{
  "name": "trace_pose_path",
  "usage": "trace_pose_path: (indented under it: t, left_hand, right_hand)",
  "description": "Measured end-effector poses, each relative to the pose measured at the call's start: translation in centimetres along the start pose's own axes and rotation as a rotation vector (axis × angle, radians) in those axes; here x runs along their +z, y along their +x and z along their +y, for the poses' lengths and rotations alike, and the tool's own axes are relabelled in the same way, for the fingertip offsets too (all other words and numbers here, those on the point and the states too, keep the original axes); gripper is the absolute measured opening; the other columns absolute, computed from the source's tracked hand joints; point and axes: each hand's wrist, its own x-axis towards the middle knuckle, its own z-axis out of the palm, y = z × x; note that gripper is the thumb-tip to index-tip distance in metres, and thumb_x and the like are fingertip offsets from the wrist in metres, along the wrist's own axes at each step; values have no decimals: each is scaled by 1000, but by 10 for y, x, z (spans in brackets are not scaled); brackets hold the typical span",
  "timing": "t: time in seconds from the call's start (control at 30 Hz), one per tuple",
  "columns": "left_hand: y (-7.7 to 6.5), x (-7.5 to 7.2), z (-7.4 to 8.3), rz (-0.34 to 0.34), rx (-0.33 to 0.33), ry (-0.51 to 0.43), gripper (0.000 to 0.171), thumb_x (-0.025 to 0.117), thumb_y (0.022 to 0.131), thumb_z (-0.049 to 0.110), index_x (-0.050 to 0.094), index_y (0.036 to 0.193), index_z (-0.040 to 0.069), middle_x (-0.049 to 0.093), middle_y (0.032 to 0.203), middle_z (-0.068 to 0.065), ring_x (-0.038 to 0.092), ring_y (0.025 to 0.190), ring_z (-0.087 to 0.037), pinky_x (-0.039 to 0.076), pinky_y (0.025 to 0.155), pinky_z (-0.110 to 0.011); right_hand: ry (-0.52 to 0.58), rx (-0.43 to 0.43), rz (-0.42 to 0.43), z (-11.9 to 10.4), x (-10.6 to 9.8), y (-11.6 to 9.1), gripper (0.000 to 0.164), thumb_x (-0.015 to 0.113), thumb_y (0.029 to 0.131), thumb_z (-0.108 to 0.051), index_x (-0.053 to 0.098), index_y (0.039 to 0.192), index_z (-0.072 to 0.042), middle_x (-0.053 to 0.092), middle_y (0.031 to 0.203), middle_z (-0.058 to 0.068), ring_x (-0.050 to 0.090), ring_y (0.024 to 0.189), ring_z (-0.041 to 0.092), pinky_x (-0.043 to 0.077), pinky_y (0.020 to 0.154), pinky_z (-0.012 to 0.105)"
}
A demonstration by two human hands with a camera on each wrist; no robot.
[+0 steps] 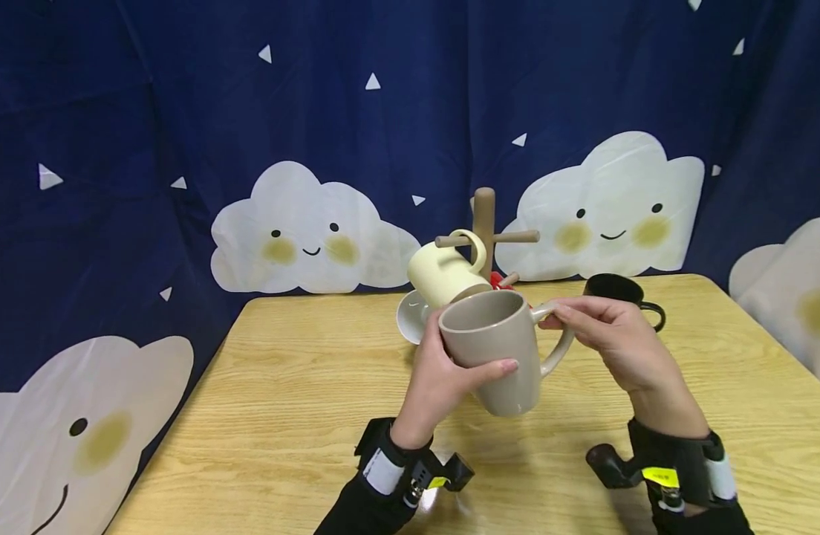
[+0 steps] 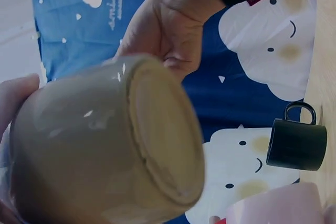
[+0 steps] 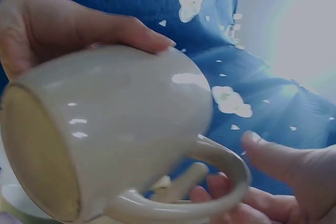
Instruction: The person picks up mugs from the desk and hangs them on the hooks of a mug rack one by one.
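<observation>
A grey-beige mug [image 1: 493, 349] is held tilted above the table, its mouth up and its handle to the right. My left hand [image 1: 443, 379] grips it round the body, thumb across the front. At the handle, my right hand [image 1: 613, 331] has its fingers behind the loop. In the right wrist view the thumb [image 3: 273, 156] stands apart from the handle. Just behind, a cream mug [image 1: 443, 275] hangs tilted by its handle on a peg of the wooden mug tree [image 1: 483, 223]. The tree's base is hidden.
A black mug [image 1: 613, 288] stands at the back right. The white rounded rim of a dish [image 1: 410, 316] shows behind my left hand. Something red [image 1: 496, 279] sits behind the tree. A pink rounded thing [image 2: 278, 205] shows in the left wrist view. A cloud-patterned curtain [image 1: 410, 134] hangs behind the table.
</observation>
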Motion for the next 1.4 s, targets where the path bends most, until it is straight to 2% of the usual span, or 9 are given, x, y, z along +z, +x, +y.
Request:
trace_pose_path:
  t: [0.13, 0.27, 0.47, 0.57, 0.73, 0.87, 1.03, 1.27, 1.4]
  left_hand:
    - [0, 9, -3, 47, 92, -64, 80, 83, 63, 18, 37, 129, 20, 52, 125, 0, 52, 108, -18, 46, 89, -38]
    - [0, 26, -5, 135, 188, -148, 81, 83, 63, 14, 35, 130, 17, 51, 125, -2, 51, 109, -20, 44, 90, -40]
    - [9, 62, -7, 320, 309, -259, 82, 81, 64, 9, 33, 130, 15, 49, 126, -4, 49, 111, -22, 43, 91, -43]
    - [16, 78, -7, 396, 346, -287, 85, 81, 64, 6, 29, 131, 14, 46, 129, -3, 47, 114, -23, 41, 94, -45]
    - [27, 101, -11, 551, 423, -189, 91, 84, 63, 16, 26, 132, 11, 46, 131, -2, 49, 116, -21, 42, 96, -40]
    - [35, 112, -12, 681, 435, -135, 95, 86, 60, 22, 26, 132, 10, 45, 130, -1, 50, 115, -19, 43, 96, -38]
    - [45, 121, -10, 795, 405, -152, 97, 88, 57, 21, 27, 131, 11, 47, 129, -2, 50, 115, -18, 42, 97, -37]
    - [54, 127, -16, 909, 407, -64, 99, 89, 55, 25, 27, 132, 9, 46, 129, -5, 49, 116, -19, 41, 98, -36]
    - [57, 127, -19, 952, 396, -88, 100, 89, 54, 25, 28, 131, 8, 43, 130, -5, 48, 117, -19, 41, 99, -34]
  right_hand:
    - [281, -155, 8, -1, -16, -3, 23, 46, 95, -7, 68, 104, -9, 71, 98, -1, 66, 94, 7, 52, 78, 18]
    - [552, -290, 35, -2, -33, -6, 30, 37, 98, -3, 65, 105, 4, 70, 98, 11, 67, 94, 16, 54, 77, 22]
    - [740, -331, 94, -3, -49, -8, 32, 35, 98, -4, 63, 102, 11, 68, 93, 18, 68, 89, 24, 55, 72, 28]
    - [746, -325, 106, -4, -50, -7, 32, 36, 98, -4, 63, 101, 11, 68, 92, 18, 68, 88, 24, 56, 71, 28]
    - [710, -342, 86, -2, -46, -6, 33, 34, 98, -3, 64, 100, 10, 69, 93, 16, 68, 87, 23, 56, 72, 28]
    - [697, -348, 63, 0, -45, -6, 35, 32, 98, -3, 65, 100, 10, 69, 93, 16, 68, 88, 22, 55, 73, 27]
    - [707, -347, 63, -1, -45, -5, 35, 33, 98, -2, 64, 100, 11, 69, 91, 17, 68, 87, 22, 55, 73, 26]
    - [565, -322, 82, -1, -41, -6, 31, 36, 97, 0, 66, 98, 5, 70, 91, 10, 67, 86, 16, 54, 73, 23]
    - [514, -316, 67, 0, -40, -6, 31, 36, 97, 1, 67, 98, 3, 70, 93, 7, 67, 88, 14, 54, 74, 23]
